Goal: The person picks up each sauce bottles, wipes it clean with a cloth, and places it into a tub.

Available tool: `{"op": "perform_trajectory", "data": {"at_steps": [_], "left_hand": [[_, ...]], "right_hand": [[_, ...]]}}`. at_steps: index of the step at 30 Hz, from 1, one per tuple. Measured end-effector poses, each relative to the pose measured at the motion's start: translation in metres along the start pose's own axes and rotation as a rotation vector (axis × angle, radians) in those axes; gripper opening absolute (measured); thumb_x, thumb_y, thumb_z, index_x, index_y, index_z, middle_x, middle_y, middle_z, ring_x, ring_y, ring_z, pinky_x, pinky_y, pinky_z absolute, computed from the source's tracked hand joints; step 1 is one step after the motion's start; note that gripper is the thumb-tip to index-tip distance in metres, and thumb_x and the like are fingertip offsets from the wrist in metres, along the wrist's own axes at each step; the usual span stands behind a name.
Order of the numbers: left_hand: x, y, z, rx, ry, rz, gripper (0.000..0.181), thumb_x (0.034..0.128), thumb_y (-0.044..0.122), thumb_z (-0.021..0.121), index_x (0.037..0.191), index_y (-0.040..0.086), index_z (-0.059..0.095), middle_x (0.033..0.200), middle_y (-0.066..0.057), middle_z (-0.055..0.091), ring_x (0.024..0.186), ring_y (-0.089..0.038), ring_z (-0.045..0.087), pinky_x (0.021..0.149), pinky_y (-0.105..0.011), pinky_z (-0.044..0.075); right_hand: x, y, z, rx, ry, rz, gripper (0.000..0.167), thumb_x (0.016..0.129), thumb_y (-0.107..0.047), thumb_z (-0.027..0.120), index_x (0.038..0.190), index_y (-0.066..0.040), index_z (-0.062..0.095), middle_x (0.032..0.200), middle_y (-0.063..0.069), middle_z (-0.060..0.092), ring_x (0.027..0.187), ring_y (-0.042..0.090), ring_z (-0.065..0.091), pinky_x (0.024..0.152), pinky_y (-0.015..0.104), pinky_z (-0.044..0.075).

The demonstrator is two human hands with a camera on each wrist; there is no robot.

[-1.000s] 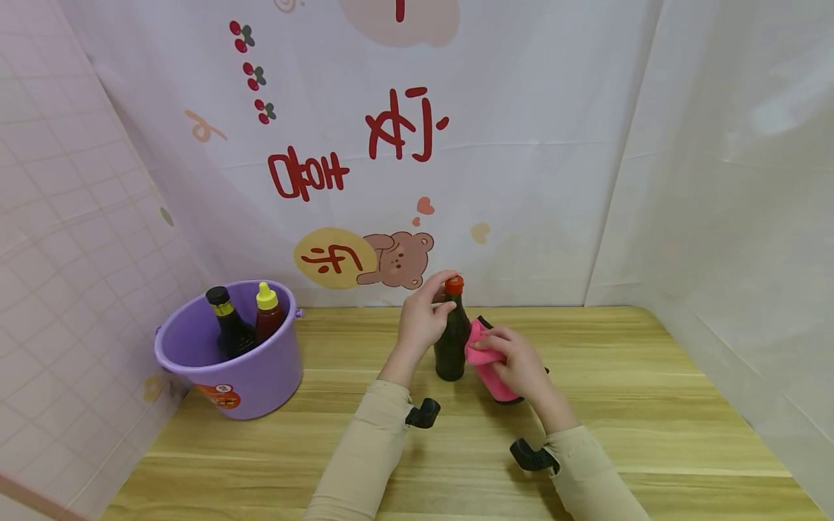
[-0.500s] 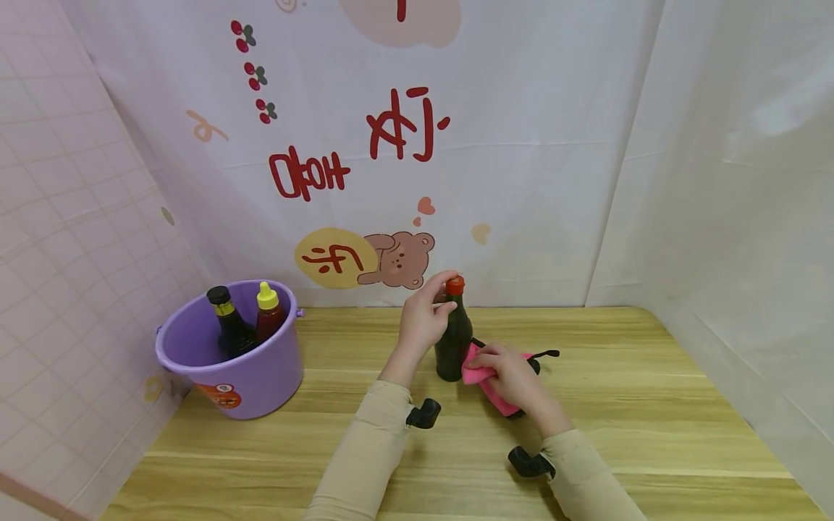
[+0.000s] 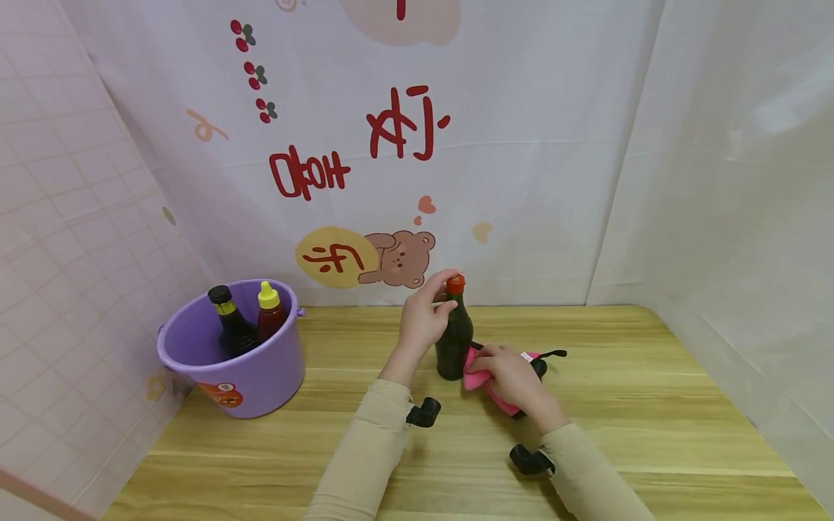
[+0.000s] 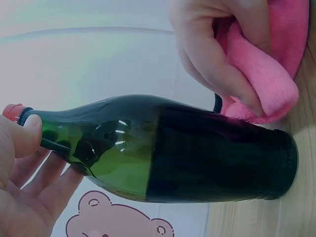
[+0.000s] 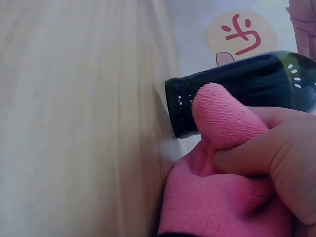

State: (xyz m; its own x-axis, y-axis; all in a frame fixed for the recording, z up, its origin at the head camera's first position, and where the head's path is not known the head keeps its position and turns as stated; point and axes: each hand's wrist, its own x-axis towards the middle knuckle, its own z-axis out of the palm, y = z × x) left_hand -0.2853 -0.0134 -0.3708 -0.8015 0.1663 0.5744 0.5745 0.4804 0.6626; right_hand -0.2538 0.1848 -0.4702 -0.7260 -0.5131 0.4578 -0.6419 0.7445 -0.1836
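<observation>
A dark green glass bottle with a red cap stands upright on the table, part filled with dark liquid. My left hand holds it by the neck just under the cap, thumb on the near side, as the left wrist view shows. Bunched in my right hand is a pink cloth with dark edging and a black loop. The fingers pinch a fold of it against the lower side of the bottle. Part of the cloth hangs down to the table, hidden under the hand in the head view.
On the left of the wooden table stands a purple bucket. Inside lean a dark bottle with a black cap and a red-brown bottle with a yellow nozzle. A white printed curtain hangs behind.
My right hand has moved down the bottle with the pink cloth, from its middle to near its base. The left hand and the bottle have stayed in place.
</observation>
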Motion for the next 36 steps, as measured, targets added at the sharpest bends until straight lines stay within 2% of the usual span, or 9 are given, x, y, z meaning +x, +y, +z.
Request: {"op": "perform_trajectory", "data": {"at_steps": [5,10,17,24,30,36], "left_hand": [[0.0,0.0,0.0,-0.007,0.001,0.009,0.054,0.0887,0.001,0.072,0.136,0.021,0.057,0.119,-0.009,0.069,0.101,-0.024,0.07,0.084,-0.036,0.057],[0.001,0.001,-0.001,-0.012,0.007,0.009,0.054,0.0882,0.0,0.072,0.136,0.021,0.057,0.118,-0.009,0.069,0.101,-0.024,0.07,0.085,-0.035,0.056],[0.001,0.001,-0.001,-0.01,0.004,0.005,0.054,0.0887,0.001,0.072,0.136,0.022,0.057,0.118,-0.009,0.069,0.101,-0.024,0.07,0.086,-0.036,0.056],[0.0,0.0,0.0,-0.009,0.006,0.009,0.054,0.0892,0.002,0.072,0.136,0.024,0.057,0.115,-0.009,0.07,0.1,-0.023,0.07,0.082,-0.035,0.057],[0.0,-0.001,0.0,-0.012,0.002,0.005,0.054,0.0894,0.0,0.071,0.136,0.022,0.057,0.115,-0.009,0.07,0.1,-0.023,0.07,0.081,-0.033,0.057],[-0.001,-0.001,-0.001,-0.009,0.001,0.003,0.054,0.0896,0.0,0.07,0.136,0.023,0.057,0.116,-0.008,0.07,0.101,-0.024,0.07,0.08,-0.033,0.057]], "right_hand": [[-0.003,0.005,-0.012,0.077,0.066,0.032,0.039,0.072,0.014,0.069,0.095,-0.016,0.078,0.105,0.007,0.068,0.098,0.032,0.065,0.083,0.047,0.055],[0.005,0.005,-0.038,0.186,0.165,0.067,0.042,0.074,0.018,0.069,0.103,-0.011,0.076,0.109,0.013,0.067,0.1,0.036,0.064,0.083,0.053,0.054],[0.028,0.002,-0.068,0.23,0.329,-0.013,0.045,0.07,0.024,0.068,0.102,-0.007,0.076,0.111,0.016,0.067,0.101,0.04,0.063,0.082,0.055,0.054],[0.05,-0.01,-0.087,0.248,0.429,-0.051,0.043,0.074,0.021,0.067,0.103,-0.009,0.077,0.115,0.014,0.067,0.107,0.038,0.061,0.086,0.054,0.052],[0.061,-0.019,-0.086,0.222,0.435,-0.101,0.039,0.075,0.018,0.071,0.104,-0.008,0.077,0.113,0.014,0.068,0.107,0.037,0.061,0.087,0.054,0.052],[0.063,-0.023,-0.081,0.194,0.414,-0.101,0.04,0.073,0.017,0.072,0.102,-0.01,0.078,0.109,0.014,0.069,0.102,0.038,0.062,0.086,0.053,0.052]]}}
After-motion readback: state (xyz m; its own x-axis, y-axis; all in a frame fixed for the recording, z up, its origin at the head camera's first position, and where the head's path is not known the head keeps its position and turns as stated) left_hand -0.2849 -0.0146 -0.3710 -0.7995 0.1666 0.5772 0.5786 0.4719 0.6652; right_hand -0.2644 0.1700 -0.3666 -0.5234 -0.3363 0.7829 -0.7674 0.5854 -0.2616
